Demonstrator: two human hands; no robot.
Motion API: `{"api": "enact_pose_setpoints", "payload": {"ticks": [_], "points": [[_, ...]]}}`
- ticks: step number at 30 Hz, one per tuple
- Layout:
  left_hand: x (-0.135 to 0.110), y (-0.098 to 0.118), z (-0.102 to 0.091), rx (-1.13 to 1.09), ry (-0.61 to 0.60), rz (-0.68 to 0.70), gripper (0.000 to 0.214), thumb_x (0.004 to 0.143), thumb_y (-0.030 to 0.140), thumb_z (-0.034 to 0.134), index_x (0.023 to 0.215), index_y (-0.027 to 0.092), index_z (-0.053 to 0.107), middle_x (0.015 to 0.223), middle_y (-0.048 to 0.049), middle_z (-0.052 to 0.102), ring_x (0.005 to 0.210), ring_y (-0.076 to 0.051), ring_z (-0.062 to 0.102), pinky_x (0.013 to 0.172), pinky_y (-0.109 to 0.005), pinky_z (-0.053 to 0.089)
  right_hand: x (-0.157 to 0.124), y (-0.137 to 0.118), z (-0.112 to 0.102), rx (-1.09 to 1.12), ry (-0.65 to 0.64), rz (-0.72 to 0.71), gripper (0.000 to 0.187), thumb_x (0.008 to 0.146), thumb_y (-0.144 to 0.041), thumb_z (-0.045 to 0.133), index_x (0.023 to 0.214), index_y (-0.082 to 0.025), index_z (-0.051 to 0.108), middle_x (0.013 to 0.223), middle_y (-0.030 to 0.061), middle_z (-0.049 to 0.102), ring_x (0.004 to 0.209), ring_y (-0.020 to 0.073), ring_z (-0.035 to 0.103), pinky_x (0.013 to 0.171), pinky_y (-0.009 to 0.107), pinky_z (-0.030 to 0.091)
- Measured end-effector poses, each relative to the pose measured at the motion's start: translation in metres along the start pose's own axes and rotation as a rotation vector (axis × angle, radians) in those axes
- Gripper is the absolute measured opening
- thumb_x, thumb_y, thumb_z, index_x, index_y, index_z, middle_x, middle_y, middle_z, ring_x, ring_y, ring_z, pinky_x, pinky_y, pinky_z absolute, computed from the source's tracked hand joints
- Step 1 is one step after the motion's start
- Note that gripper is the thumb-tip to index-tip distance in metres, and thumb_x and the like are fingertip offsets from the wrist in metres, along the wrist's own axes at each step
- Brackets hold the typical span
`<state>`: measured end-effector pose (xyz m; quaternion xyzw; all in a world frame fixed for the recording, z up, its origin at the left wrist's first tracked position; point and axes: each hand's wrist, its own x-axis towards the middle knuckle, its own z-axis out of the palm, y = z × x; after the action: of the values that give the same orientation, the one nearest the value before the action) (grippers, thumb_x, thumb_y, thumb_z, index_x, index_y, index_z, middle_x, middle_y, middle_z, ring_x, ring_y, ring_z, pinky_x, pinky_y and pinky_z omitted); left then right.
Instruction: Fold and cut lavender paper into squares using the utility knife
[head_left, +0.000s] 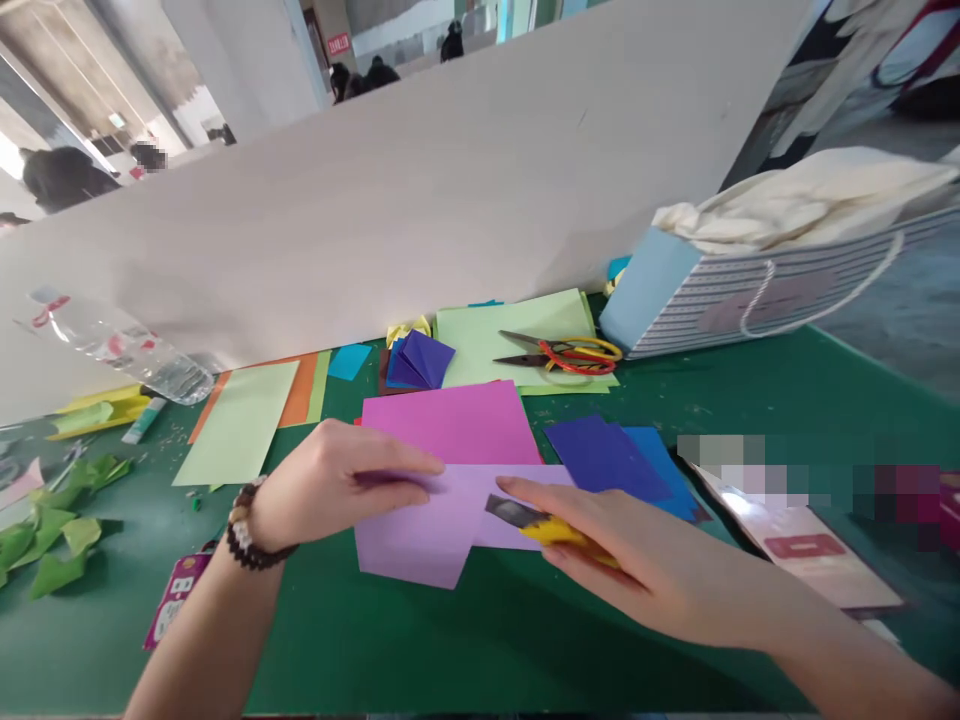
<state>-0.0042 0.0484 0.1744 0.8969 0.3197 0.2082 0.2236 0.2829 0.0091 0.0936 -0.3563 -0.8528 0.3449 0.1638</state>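
A sheet of light purple paper [416, 530], folded and uneven along its lower edge, is in front of me above the green table [390, 660]. My left hand [330, 480], with a beaded bracelet at the wrist, pinches the paper's left part between thumb and fingers. My right hand [645, 560] is closed around a yellow utility knife [570, 540]. Its grey blade end points left and lies over the right part of the paper; whether it touches the paper I cannot tell. Behind is a magenta sheet [450, 420], partly covered by the light purple one.
Red-and-yellow-handled scissors [570, 355] lie on pale green sheets [465, 345]. Blue sheets [607, 460] and a lit phone [810, 550] are to the right. A water bottle [124, 345], glue stick [144, 421] and green paper scraps [52, 540] are left. A striped bag [720, 290] stands by the white partition [420, 200].
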Motion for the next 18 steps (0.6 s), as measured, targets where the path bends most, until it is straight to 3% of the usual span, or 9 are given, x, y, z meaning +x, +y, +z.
{"api": "enact_pose_setpoints", "payload": {"ticks": [6, 10, 12, 16, 18], "points": [[0.022, -0.021, -0.014, -0.054, -0.224, -0.137, 0.033, 0.079, 0.018, 0.068, 0.111, 0.024, 0.064, 0.082, 0.0004, 0.074, 0.073, -0.014, 0.070, 0.063, -0.019, 0.051, 0.025, 0.003, 0.002, 0.090, -0.008, 0.050, 0.054, 0.094, -0.029, 0.042, 0.146, -0.034, 0.029, 0.101, 0.0006, 0.070, 0.082, 0.0163, 0.066, 0.068, 0.024, 0.048], [0.031, -0.029, -0.011, -0.098, -0.372, -0.195, 0.047, 0.078, 0.018, 0.068, 0.123, 0.027, 0.057, 0.080, 0.0020, 0.074, 0.071, -0.014, 0.070, 0.063, -0.019, 0.048, 0.037, 0.012, 0.002, 0.160, -0.056, 0.032, 0.057, 0.091, -0.024, 0.044, 0.145, -0.033, 0.030, 0.090, -0.0007, 0.070, 0.074, 0.0154, 0.065, 0.061, 0.022, 0.046], [0.035, -0.036, -0.008, -0.080, -0.415, -0.200, 0.049, 0.077, 0.017, 0.068, 0.123, 0.028, 0.057, 0.080, 0.0023, 0.074, 0.071, -0.015, 0.070, 0.063, -0.020, 0.048, 0.041, 0.016, 0.004, 0.177, -0.064, 0.001, 0.054, 0.091, -0.025, 0.046, 0.143, -0.034, 0.035, 0.095, 0.0002, 0.070, 0.077, 0.0155, 0.066, 0.062, 0.023, 0.047], [0.038, -0.042, -0.008, 0.047, -0.368, -0.213, 0.052, 0.073, 0.025, 0.075, 0.122, 0.027, 0.058, 0.085, 0.0010, 0.074, 0.076, -0.017, 0.070, 0.067, -0.023, 0.049, 0.048, 0.025, 0.013, 0.171, -0.010, -0.007, 0.043, 0.094, -0.029, 0.043, 0.136, -0.037, 0.045, 0.118, 0.0020, 0.065, 0.098, 0.0174, 0.064, 0.077, 0.027, 0.051], [0.029, -0.032, -0.007, 0.168, -0.194, -0.212, 0.059, 0.069, 0.032, 0.079, 0.123, 0.027, 0.058, 0.096, -0.0020, 0.073, 0.088, -0.022, 0.068, 0.074, -0.029, 0.050, 0.050, 0.029, 0.021, 0.223, 0.025, 0.013, 0.042, 0.095, -0.032, 0.041, 0.137, -0.036, 0.044, 0.124, 0.0032, 0.061, 0.105, 0.0182, 0.061, 0.084, 0.030, 0.050]]}}
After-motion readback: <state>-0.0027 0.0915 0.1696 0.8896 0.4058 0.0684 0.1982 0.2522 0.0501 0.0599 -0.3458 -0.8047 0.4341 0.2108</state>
